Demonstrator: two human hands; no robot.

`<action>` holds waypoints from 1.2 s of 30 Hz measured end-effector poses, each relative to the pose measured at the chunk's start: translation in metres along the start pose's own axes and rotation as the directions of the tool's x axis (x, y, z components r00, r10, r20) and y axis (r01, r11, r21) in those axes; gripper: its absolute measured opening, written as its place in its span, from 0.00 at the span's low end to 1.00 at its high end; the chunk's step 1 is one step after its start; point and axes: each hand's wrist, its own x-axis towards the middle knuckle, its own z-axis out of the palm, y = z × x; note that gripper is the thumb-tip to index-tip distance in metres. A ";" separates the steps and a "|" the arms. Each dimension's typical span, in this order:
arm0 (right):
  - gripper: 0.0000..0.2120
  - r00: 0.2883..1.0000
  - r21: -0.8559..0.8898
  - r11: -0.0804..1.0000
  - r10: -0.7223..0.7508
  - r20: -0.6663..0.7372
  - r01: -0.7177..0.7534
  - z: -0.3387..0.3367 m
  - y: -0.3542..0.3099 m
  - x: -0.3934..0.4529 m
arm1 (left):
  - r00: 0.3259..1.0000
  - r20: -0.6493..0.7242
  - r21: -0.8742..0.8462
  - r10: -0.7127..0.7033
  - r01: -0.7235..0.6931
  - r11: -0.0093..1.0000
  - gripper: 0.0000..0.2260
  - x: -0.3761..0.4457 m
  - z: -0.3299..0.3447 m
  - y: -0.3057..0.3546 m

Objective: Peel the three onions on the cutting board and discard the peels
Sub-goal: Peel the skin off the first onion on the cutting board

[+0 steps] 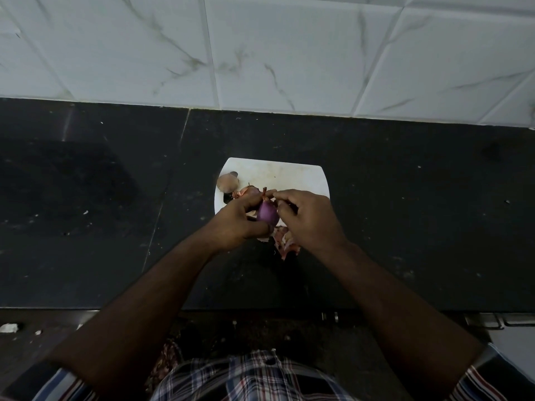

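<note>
No text, label, brand, number or sign can be read anywhere in the head view.

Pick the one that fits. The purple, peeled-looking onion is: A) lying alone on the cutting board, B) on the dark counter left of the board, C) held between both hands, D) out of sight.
C: the purple onion sits in the grip of the left hand, while the right hand pinches at its top.
</note>
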 end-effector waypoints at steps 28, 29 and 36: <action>0.10 0.989 0.169 0.975 0.148 0.009 -0.147 0.002 -0.001 0.001 | 0.999 -0.044 -0.089 -0.012 0.008 0.996 0.25 -0.001 0.003 -0.002; 0.11 0.990 0.142 0.980 0.140 0.002 -0.139 0.002 -0.001 0.000 | 0.999 -0.047 -0.094 -0.015 0.011 0.996 0.25 -0.002 0.003 -0.001; 0.12 0.979 -0.001 0.979 0.202 0.039 -0.202 -0.001 0.021 -0.004 | 0.995 -0.016 -0.462 -0.096 0.078 0.883 0.23 -0.004 0.002 0.003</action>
